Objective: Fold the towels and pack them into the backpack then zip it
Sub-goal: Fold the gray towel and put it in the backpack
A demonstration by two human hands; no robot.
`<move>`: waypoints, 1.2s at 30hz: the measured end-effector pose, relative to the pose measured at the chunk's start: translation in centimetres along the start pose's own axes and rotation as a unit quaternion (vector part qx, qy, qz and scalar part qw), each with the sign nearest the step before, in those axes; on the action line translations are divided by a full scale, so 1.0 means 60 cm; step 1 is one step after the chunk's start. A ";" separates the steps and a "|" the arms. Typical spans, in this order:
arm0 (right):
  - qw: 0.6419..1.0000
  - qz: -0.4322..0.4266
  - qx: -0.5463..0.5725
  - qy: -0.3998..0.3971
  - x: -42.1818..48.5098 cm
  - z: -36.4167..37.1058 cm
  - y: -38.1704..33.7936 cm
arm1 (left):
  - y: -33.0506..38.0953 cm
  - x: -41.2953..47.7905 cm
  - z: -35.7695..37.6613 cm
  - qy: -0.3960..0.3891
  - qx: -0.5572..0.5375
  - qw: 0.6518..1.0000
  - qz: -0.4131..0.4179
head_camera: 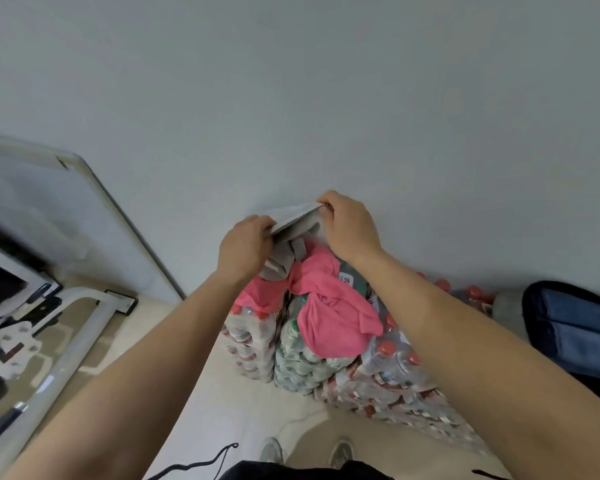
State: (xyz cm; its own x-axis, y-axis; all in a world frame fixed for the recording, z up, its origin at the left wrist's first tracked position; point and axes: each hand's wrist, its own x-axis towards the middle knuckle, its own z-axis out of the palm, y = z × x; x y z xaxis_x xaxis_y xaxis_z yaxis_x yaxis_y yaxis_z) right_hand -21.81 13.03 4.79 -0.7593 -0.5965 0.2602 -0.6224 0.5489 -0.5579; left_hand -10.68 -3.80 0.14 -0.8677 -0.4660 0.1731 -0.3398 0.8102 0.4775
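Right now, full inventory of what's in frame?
grey towel: one, grey, held up by both hands, centre
pink towel: at least one, pink, crumpled on the bottle packs
bottle packs: several, clear with red and green caps, stacked on the floor
backpack: one, blue and black, right edge
whiteboard: one, white, leaning on the wall, left
shoes: two, grey, bottom centre
left hand: one, grips the grey towel's left end
right hand: one, grips its right end

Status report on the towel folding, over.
Left hand and right hand both pinch grey towel. Pink towel crumpled on bottle packs. Backpack far right.
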 end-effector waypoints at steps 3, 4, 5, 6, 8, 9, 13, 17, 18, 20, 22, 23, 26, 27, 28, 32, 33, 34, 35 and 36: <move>0.998 0.028 0.010 0.056 0.021 -0.057 0.008 | 0.016 0.017 -0.021 0.015 0.003 1.000 -0.002; 0.996 0.038 0.012 0.076 0.028 -0.074 0.014 | 0.023 0.025 -0.031 0.024 -0.006 1.000 -0.002; 0.994 0.049 0.013 0.096 0.035 -0.092 0.021 | 0.030 0.034 -0.042 0.034 -0.014 0.999 -0.002; 0.991 0.062 0.013 0.115 0.040 -0.110 0.028 | 0.038 0.043 -0.055 0.044 -0.022 0.999 0.000; 0.985 0.087 0.014 0.150 0.048 -0.145 0.043 | 0.056 0.061 -0.082 0.061 -0.039 0.997 0.010; 0.982 0.093 0.011 0.164 0.050 -0.162 0.049 | 0.065 0.070 -0.095 0.069 -0.055 0.996 0.017; 0.976 0.078 -0.037 0.203 0.050 -0.224 0.061 | 0.121 0.104 -0.138 0.105 -0.100 0.989 0.041; 0.960 0.069 -0.046 0.267 0.062 -0.305 0.059 | 0.198 0.149 -0.186 0.156 -0.146 0.975 0.056; 0.955 0.072 -0.039 0.285 0.066 -0.329 0.056 | 0.218 0.160 -0.198 0.169 -0.161 0.970 0.067; 0.945 0.078 -0.027 0.317 0.069 -0.373 0.052 | 0.259 0.178 -0.217 0.187 -0.186 0.960 0.094; 0.940 0.085 -0.030 0.330 0.062 -0.404 0.056 | 0.294 0.188 -0.223 0.187 -0.204 0.954 0.114; 0.941 0.094 -0.036 0.324 0.055 -0.411 0.063 | 0.309 0.189 -0.219 0.180 -0.207 0.954 0.121; 0.952 0.142 -0.080 0.259 0.016 -0.403 0.101 | 0.335 0.182 -0.180 0.135 -0.208 0.959 0.140; 0.956 0.162 -0.100 0.224 0.000 -0.391 0.120 | 0.339 0.175 -0.161 0.112 -0.210 0.960 0.145; 0.959 0.181 -0.117 0.183 -0.017 -0.377 0.140 | 0.343 0.168 -0.139 0.086 -0.209 0.962 0.150; 0.958 0.248 -0.123 -0.073 -0.086 -0.305 0.219 | 0.355 0.124 -0.047 -0.027 -0.171 0.968 0.180; 0.954 0.252 -0.103 -0.125 -0.101 -0.285 0.231 | 0.358 0.112 -0.026 -0.058 -0.159 0.968 0.185; 0.954 0.248 -0.073 -0.153 -0.116 -0.268 0.238 | 0.360 0.099 -0.007 -0.092 -0.152 0.966 0.186; 0.958 0.238 -0.036 -0.157 -0.127 -0.253 0.240 | 0.361 0.087 0.012 -0.123 -0.148 0.963 0.187; 0.964 0.223 0.005 -0.143 -0.136 -0.239 0.238 | 0.361 0.077 0.029 -0.149 -0.147 0.960 0.186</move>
State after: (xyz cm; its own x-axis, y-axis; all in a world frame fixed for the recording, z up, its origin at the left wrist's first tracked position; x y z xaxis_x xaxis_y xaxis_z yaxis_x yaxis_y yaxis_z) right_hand -27.21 34.10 6.00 -0.8671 -0.4394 -0.2346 -0.2427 0.7839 -0.5714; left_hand -22.70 12.24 9.78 -0.9894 -0.0062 0.1452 0.0923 0.7453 0.6603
